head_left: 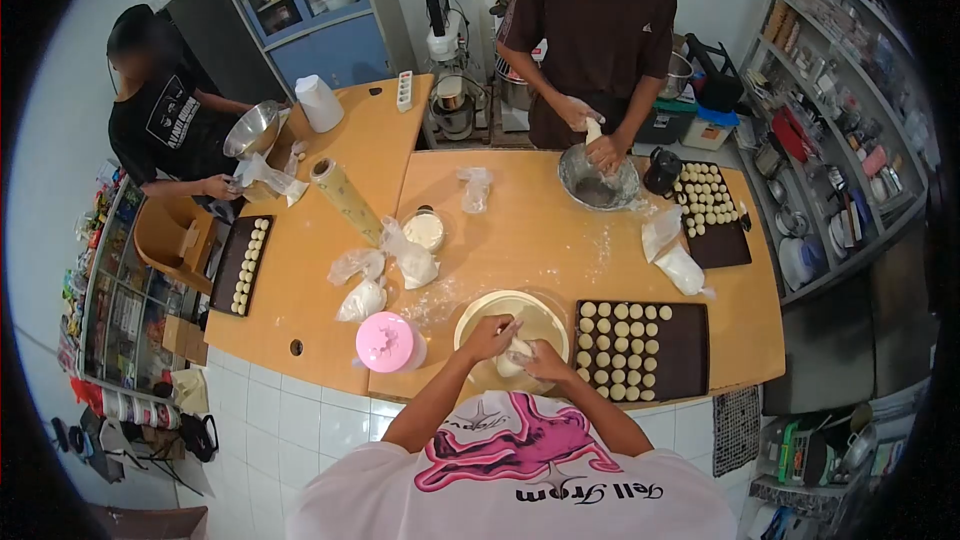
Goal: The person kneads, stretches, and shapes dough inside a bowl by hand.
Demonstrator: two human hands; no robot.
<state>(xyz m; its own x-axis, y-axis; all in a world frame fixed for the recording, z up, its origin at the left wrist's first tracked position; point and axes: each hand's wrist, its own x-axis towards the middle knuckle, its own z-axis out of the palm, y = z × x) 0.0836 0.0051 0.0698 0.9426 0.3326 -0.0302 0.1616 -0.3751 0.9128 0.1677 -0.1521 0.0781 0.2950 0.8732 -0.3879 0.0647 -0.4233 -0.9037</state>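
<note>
Above the round cream bowl (pixel 545 320), soft dough (pixel 510 362) is held by the left hand (pixel 490 337) and right hand (pixel 547 363). Right of the bowl, smooth balls (pixel 620 329) are lined on a tray (pixel 685 350). Past the bowl, the table (pixel 515 240) is dusted white and a blue cupboard (pixel 322 52) is seen. The dough is coloured creamy white.

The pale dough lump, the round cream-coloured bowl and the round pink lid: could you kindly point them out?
Pale dough lump (pixel 512 360): head view, visible middle.
Round cream-coloured bowl (pixel 546 321): head view, inner wall.
Round pink lid (pixel 386 341): head view, upper surface.
</note>
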